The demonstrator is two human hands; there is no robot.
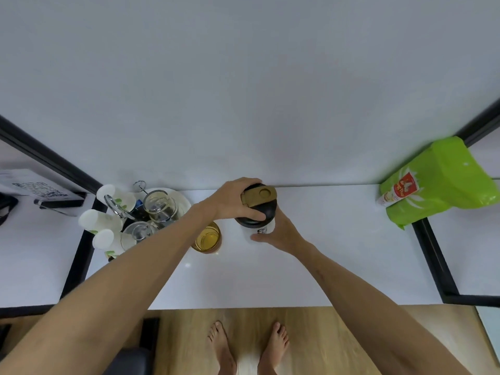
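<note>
Centrally, one tumbler (267,226), left grip (232,199) tight around its lid (260,196), right grip (282,234) around its body; one amber glass (207,237) beside.

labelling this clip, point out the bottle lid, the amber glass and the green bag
bottle lid (259,196), head view, on its gold flap
amber glass (207,249), head view, on its near wall
green bag (443,182), head view, on its plain green middle
</note>
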